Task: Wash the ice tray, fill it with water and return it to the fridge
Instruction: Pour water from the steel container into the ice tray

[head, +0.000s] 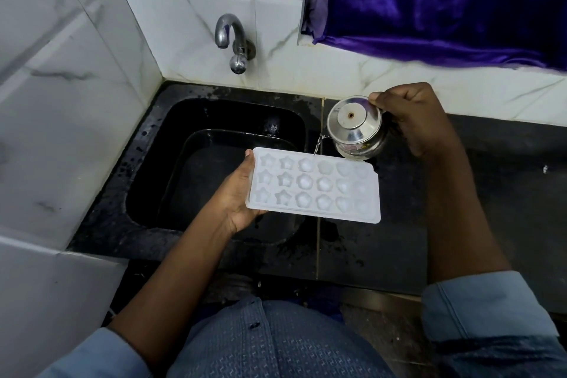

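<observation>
While the left hand grips the white ice tray level over the sink edge, catching spills, the right hand holds a tipped steel pot, trickling water into its cups.

The left hand holds the white ice tray by its left end, over the right side of the black sink. The right hand grips a tilted steel pot; a thin stream of water falls on the tray's far edge.
</observation>
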A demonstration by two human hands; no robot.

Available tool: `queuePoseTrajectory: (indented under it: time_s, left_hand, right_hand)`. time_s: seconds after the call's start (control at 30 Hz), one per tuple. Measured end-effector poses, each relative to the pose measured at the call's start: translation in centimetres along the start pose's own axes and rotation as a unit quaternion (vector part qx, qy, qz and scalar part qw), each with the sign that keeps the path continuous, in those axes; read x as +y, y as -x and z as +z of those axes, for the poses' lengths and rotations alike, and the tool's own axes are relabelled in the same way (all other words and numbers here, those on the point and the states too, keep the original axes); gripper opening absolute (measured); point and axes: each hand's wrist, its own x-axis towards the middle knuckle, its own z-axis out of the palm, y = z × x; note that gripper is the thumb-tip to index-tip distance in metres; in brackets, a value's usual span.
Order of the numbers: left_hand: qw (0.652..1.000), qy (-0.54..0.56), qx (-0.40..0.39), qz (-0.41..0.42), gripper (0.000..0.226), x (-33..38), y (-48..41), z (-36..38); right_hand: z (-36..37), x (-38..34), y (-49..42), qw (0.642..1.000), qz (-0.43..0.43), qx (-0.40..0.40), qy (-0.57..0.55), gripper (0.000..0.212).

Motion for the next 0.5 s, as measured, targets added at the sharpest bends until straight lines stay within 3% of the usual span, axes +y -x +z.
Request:
queuePoseTrajectory:
  time_s: [0.5]
  left_hand:
    - [1.0,0.021,0.001,-0.01,0.072,0.5,0.5,0.6]
  right_hand:
    - [1.8,-0.9,-0.3,1.0,-0.013,-0.011,0.007,0.057]
